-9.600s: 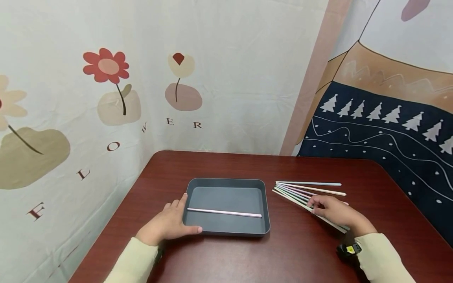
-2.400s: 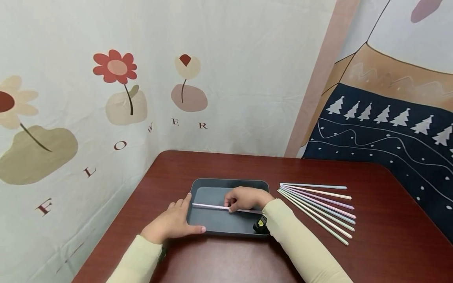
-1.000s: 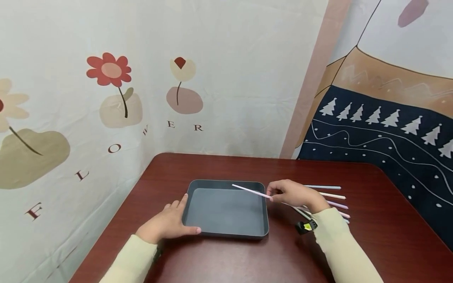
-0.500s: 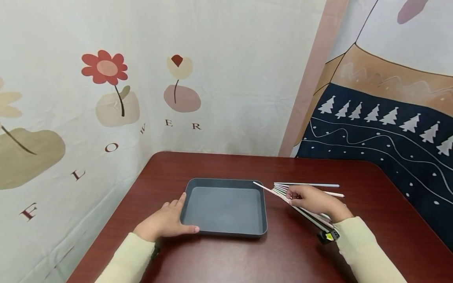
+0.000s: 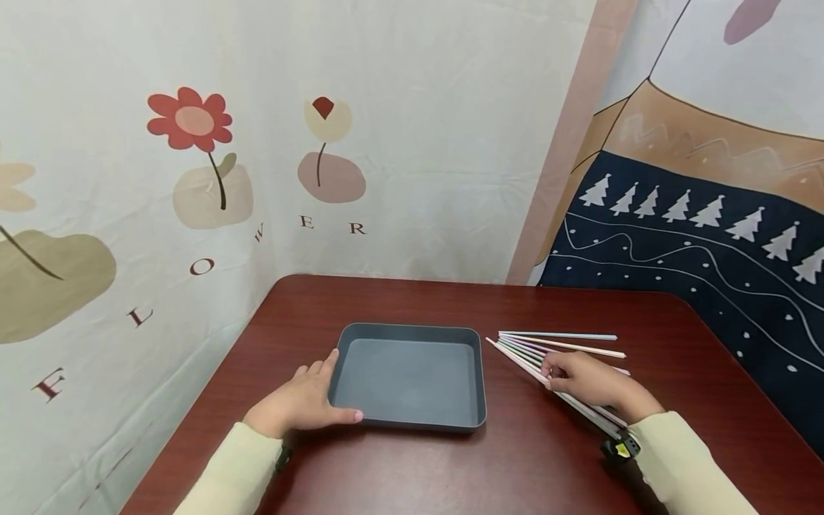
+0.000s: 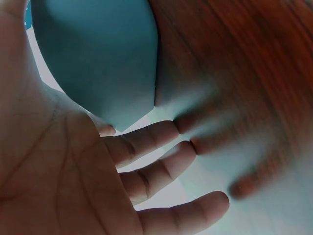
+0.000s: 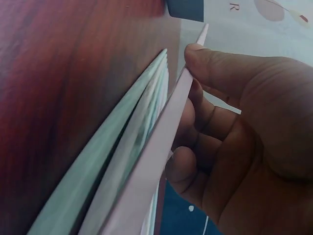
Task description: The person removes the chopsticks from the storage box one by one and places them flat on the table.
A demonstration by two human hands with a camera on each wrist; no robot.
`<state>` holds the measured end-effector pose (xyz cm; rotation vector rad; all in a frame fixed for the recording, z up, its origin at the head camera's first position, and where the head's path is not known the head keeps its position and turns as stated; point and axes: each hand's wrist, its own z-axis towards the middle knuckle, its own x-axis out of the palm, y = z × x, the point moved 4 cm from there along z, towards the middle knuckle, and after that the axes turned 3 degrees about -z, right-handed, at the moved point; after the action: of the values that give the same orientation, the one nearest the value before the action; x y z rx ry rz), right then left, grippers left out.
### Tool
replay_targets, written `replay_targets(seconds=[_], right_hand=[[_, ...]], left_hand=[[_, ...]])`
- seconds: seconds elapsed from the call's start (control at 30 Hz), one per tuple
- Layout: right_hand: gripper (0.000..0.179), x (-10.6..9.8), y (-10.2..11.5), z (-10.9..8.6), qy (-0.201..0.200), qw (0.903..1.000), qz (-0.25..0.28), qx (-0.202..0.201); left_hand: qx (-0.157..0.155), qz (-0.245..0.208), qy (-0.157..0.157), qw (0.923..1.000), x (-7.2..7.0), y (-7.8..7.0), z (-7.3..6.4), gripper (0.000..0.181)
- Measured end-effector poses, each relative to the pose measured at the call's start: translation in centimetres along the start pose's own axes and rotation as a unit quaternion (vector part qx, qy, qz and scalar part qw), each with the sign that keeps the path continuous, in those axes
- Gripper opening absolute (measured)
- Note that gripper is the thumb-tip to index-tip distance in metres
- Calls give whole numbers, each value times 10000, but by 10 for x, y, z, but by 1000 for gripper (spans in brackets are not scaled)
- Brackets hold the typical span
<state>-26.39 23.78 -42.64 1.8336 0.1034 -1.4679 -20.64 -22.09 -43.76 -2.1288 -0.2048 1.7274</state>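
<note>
A dark grey rectangular tray (image 5: pixel 408 379) lies on the table with a bare floor. My left hand (image 5: pixel 299 402) rests at its left front corner, thumb by the front edge and fingers stretched along the left side. In the left wrist view, the palm and straight fingers (image 6: pixel 161 171) show beside the tray's outer wall. To the tray's right, my right hand (image 5: pixel 589 379) pinches a pale pink chopstick (image 7: pixel 151 166) between thumb and fingertips. The held stick lies along the near side of a fan of pastel chopsticks (image 5: pixel 579 347), partly covered by the hand in the head view.
The reddish-brown table (image 5: pixel 412 468) has rounded far corners. A printed cloth with flowers and letters (image 5: pixel 412 143) hangs behind it and on the left. A dark blue cloth with white trees (image 5: pixel 682 236) hangs at the right.
The pink chopstick lay in the tray earlier. My right hand took hold of it there, lifted it out and carried it right to the fan. The left hand has stayed at the tray.
</note>
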Motion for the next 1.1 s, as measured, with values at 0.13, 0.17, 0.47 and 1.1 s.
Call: replay_targets(seconds=[0.13,0.17,0.47,1.1], right_hand=[[9,4,-3,-5,-76,9999,44,74],[9,5,-3,-6,-83,9999,47,86],[12,12,0,-9,-56,9999,-127,77],[17,13,10,0,5,9988,-468,124]], left_hand=[[-22,-3,1,10000,0,0,0,135],[-25,4,0,10000,1,0,0,135],[-19,24,-16,10000,0,1,0,135],[-2,-2,-48,10000,1,1,1,135]])
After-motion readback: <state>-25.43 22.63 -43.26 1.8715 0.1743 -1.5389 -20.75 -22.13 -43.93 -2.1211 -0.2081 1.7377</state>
